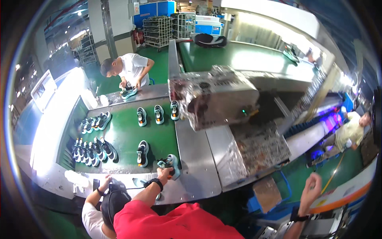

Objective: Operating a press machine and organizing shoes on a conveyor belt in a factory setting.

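My left hand (pixel 164 174), with a black band at the wrist, is closed round a teal and black sneaker (pixel 172 163) at the near right corner of the green conveyor belt (pixel 123 131). A single dark sneaker (pixel 142 153) stands on the belt just left of it. Far off to the right, away from the belt, my right hand (pixel 311 190) is raised with its fingers curled. Whether anything small lies in those fingers is hard to make out.
Several sneakers (pixel 94 151) stand in rows at the belt's left. A plastic-wrapped machine box (pixel 215 97) rises right of the belt beside a metal ledge (pixel 199 163). A capped person (pixel 113 207) is close on my left; another person (pixel 129 69) handles a sneaker across the belt.
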The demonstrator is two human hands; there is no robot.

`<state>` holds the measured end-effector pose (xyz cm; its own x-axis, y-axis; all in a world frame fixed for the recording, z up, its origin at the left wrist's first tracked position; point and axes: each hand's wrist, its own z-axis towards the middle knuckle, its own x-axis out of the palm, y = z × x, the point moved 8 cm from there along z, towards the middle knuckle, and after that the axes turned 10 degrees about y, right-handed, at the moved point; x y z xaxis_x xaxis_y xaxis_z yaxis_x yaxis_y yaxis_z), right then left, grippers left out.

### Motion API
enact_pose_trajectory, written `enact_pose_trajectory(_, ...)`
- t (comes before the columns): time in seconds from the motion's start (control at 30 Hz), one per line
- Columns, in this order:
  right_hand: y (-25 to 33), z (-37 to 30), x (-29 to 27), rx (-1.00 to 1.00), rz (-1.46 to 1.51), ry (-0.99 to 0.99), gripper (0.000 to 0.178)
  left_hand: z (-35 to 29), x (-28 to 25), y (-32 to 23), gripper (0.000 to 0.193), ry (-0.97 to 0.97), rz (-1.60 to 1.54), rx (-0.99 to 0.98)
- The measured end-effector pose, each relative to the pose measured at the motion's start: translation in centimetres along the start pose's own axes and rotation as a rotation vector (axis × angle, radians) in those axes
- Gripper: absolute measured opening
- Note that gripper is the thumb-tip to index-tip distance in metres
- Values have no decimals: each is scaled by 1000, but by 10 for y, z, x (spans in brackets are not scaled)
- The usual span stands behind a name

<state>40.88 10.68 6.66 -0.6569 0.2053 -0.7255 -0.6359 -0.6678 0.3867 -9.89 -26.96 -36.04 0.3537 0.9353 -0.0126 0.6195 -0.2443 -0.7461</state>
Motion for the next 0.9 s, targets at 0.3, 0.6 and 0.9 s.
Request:
enact_pose_trajectory(0.3,379,315,187,-867,-160,174,46,159,-112,-22,73,-412,577,311)
enact_pose_trajectory(0.6,532,455,430,-1049,-389,349,76,147,-94,-50,71,-549,535,404)
enact_pose_trajectory(0.9,518,486,471,-777,-446,405,46,151,-94,-47,57,-476,-11,635)
